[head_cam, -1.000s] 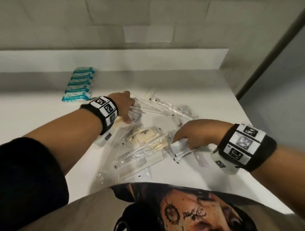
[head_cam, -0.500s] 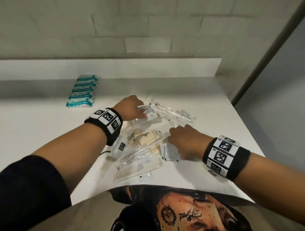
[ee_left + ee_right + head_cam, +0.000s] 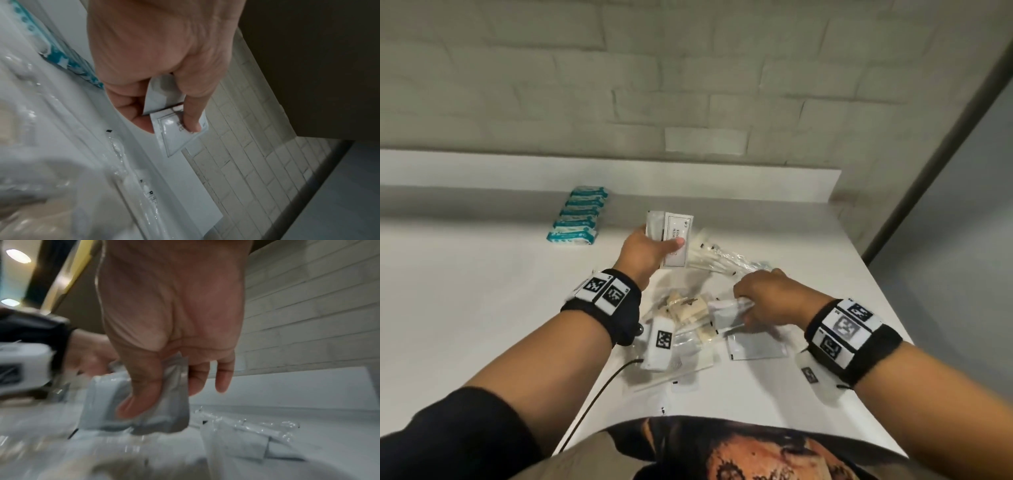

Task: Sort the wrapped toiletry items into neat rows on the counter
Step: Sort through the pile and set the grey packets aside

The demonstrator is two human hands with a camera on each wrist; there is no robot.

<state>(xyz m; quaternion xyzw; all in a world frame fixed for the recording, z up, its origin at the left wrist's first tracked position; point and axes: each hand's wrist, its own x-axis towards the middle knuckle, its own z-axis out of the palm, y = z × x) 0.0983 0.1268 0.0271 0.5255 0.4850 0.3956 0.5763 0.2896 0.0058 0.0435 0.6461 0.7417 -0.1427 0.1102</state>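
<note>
My left hand [image 3: 654, 248] holds flat white sachets [image 3: 674, 236] lifted above the counter, thumb pressed across the front one; the left wrist view shows the sachets [image 3: 176, 134] pinched between thumb and fingers [image 3: 192, 116]. My right hand [image 3: 760, 298] grips grey-white sachets [image 3: 726, 310] over the loose pile; in the right wrist view the thumb [image 3: 141, 395] clamps those sachets [image 3: 164, 410]. A pile of clear-wrapped items [image 3: 688, 322] lies between my arms. Wrapped toothbrushes [image 3: 722, 260] lie behind it.
A neat row of teal-and-white packets [image 3: 578, 216] sits at the back left of the white counter [image 3: 465, 291]. One more sachet [image 3: 755, 347] lies flat near my right wrist. A raised ledge and brick wall close the back; the counter's right edge drops off.
My left hand has lifted sachets off the pile and carried them toward the back. My right hand has gathered sachets and raised them slightly.
</note>
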